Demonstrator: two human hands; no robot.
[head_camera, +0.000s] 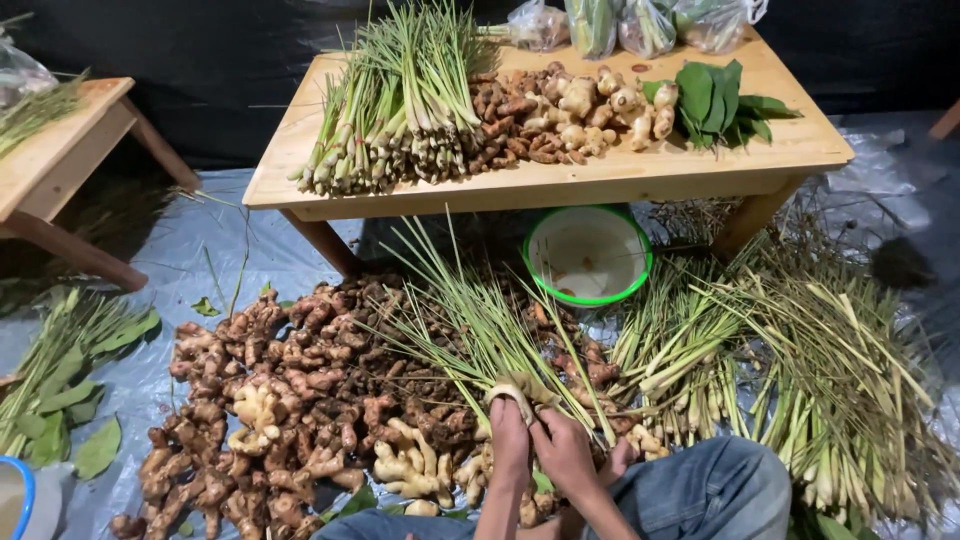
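My left hand (509, 432) and my right hand (563, 450) both grip the root end of a bundle of lemongrass stalks (478, 322), whose green tips fan out away from me. The hands are close together above my knee in blue jeans (700, 492). A band or wrap at the bundle's base sits just above my left fingers. Under and to the left of the hands lies a big heap of ginger and other brown roots (290, 390). A pile of loose lemongrass (800, 390) spreads to the right.
A low wooden table (780, 150) ahead carries lemongrass bundles (400, 100), roots (560, 110), green leaves (715, 100) and plastic bags. A green-rimmed bowl (588, 254) sits under it. Another wooden table (60, 160) stands at left, with leaves (60, 390) on the grey tarp.
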